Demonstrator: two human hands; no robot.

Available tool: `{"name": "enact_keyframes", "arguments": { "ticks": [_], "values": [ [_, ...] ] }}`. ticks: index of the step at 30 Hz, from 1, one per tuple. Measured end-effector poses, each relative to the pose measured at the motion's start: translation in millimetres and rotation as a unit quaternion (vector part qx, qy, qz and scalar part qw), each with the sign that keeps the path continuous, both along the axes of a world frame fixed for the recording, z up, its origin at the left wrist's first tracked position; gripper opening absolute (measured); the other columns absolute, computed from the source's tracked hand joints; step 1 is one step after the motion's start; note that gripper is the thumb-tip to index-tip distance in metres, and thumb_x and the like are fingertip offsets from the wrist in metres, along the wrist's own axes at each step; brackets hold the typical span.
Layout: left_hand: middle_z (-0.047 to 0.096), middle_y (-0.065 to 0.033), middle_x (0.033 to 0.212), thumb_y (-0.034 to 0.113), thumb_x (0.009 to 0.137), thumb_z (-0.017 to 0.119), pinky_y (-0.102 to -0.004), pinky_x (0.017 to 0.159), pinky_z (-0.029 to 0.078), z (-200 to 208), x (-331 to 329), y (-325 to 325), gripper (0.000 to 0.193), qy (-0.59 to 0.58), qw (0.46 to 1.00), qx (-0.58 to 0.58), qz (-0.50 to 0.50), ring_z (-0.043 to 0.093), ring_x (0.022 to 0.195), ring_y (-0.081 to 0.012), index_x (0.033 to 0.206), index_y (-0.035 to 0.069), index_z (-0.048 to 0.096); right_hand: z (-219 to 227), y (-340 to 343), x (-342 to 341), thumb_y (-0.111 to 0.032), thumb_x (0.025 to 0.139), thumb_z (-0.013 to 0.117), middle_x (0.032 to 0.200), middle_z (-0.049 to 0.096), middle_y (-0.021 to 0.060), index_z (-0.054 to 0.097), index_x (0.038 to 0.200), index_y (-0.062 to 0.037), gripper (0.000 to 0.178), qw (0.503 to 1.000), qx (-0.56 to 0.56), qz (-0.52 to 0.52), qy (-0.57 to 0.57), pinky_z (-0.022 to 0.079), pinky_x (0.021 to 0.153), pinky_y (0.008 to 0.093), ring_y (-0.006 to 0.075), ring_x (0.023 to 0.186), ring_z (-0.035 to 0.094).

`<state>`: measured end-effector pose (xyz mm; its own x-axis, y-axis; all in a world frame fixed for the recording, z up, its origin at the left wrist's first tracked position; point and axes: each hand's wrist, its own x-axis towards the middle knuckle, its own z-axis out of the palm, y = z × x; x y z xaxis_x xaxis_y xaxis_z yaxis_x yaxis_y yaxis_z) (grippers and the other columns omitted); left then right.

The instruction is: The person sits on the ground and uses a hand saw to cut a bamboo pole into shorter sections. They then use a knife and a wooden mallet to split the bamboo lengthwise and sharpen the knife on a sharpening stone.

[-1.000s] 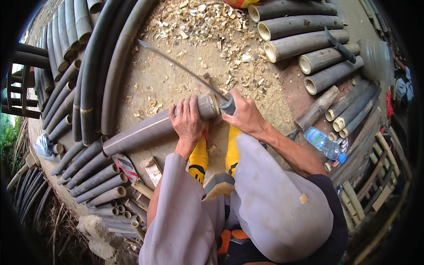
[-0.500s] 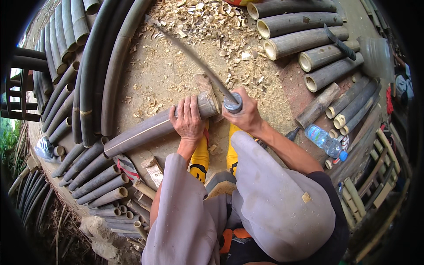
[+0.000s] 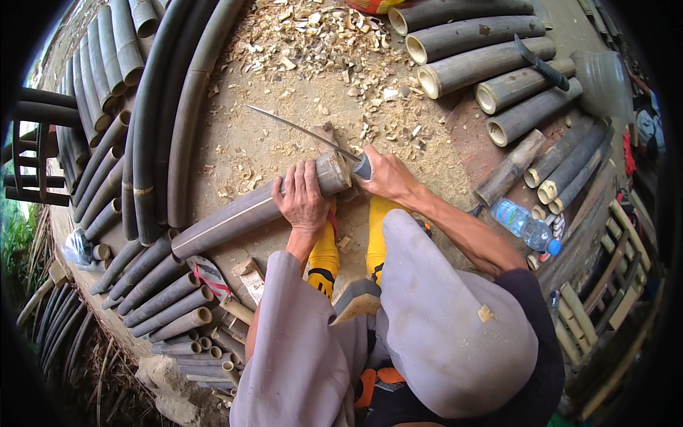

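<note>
A dark bamboo pole with a pale strip along its length slants across the ground before me. My left hand lies over it near its right end, fingers curled round the top. In my right hand, closed round a grey handle, is a long-bladed machete. Its blade points to the upper left and crosses at the pole's cut end; whether it touches the bamboo I cannot tell. A piece of wood shows just beyond that end. My feet, in yellow socks, stand on the near side of the pole.
Wood chips litter the ground ahead. Cut bamboo lengths line the upper right, a black-handled curved blade on top. Long bamboo poles and shorter pieces crowd the left. A plastic water bottle lies at right.
The machete blade has swung down toward the pole's end, and my right hand has turned and dropped slightly. My left hand keeps its hold on the bamboo.
</note>
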<state>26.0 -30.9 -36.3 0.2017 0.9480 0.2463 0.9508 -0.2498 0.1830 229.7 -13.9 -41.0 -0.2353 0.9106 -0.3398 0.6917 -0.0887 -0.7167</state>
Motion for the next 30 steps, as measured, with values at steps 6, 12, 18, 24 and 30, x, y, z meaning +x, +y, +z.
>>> {"name": "enact_keyframes", "arguments": {
  "ticks": [6, 12, 18, 24, 30],
  "values": [
    [0.063, -0.0032, 0.115, 0.018, 0.063, 0.071, -0.0425, 0.103, 0.033, -12.9, -10.5, -3.8, 0.062, 0.037, 0.999, 0.017, 0.003, 0.058, 0.113, -0.0206, 0.124, 0.011, 0.057, 72.3, 4.3, -21.8, 0.0, 0.073, 0.068, 0.074, 0.063, 0.0217, 0.046, 0.099, 0.0038, 0.035, 0.958, 0.214, -0.071, 0.177, 0.059, 0.055, 0.0375, 0.0303, 0.064, 0.069],
    [0.063, -0.0034, 0.116, 0.018, 0.062, 0.071, -0.0424, 0.103, 0.033, -11.5, -4.5, 4.1, 0.064, 0.034, 0.999, 0.033, -0.005, 0.057, 0.114, -0.0209, 0.124, 0.011, 0.057, -4.9, 8.1, 12.1, -0.002, 0.074, 0.069, 0.073, 0.064, 0.0192, 0.047, 0.097, 0.0035, 0.032, 0.997, -0.071, -0.003, 0.019, 0.058, 0.053, 0.0336, 0.0306, 0.059, 0.066],
    [0.062, -0.0035, 0.119, 0.019, 0.058, 0.072, -0.0422, 0.104, 0.032, -14.3, -7.4, -7.0, 0.069, 0.038, 0.999, 0.024, 0.004, 0.056, 0.115, -0.0209, 0.125, 0.011, 0.057, 57.1, 1.7, -10.2, -0.004, 0.073, 0.07, 0.075, 0.064, 0.0214, 0.049, 0.1, 0.0002, 0.034, 0.972, 0.111, -0.101, 0.181, 0.054, 0.058, 0.042, 0.0348, 0.07, 0.07],
    [0.06, -0.0072, 0.12, 0.024, 0.052, 0.081, -0.0453, 0.104, 0.032, 35.3, -11.5, 15.5, 0.087, -0.023, 0.98, -0.188, -0.059, 0.054, 0.116, -0.025, 0.133, 0.012, 0.049, -10.4, 7.7, 14.2, -0.007, 0.075, 0.07, 0.077, 0.065, 0.0244, 0.047, 0.104, 0.0025, 0.038, 0.998, -0.051, 0.002, 0.035, 0.055, 0.061, 0.0433, 0.0401, 0.071, 0.068],
    [0.063, -0.0083, 0.109, 0.033, 0.048, 0.085, -0.0451, 0.097, 0.038, 28.0, -33.6, 29.6, 0.081, -0.003, 0.96, -0.278, -0.044, 0.06, 0.104, -0.0264, 0.121, 0.011, 0.056, 30.5, -1.7, 2.1, -0.012, 0.075, 0.073, 0.076, 0.065, 0.0218, 0.045, 0.11, 0.0012, 0.046, 0.997, 0.047, -0.019, 0.051, 0.054, 0.062, 0.044, 0.0389, 0.068, 0.067]
  ]
}}
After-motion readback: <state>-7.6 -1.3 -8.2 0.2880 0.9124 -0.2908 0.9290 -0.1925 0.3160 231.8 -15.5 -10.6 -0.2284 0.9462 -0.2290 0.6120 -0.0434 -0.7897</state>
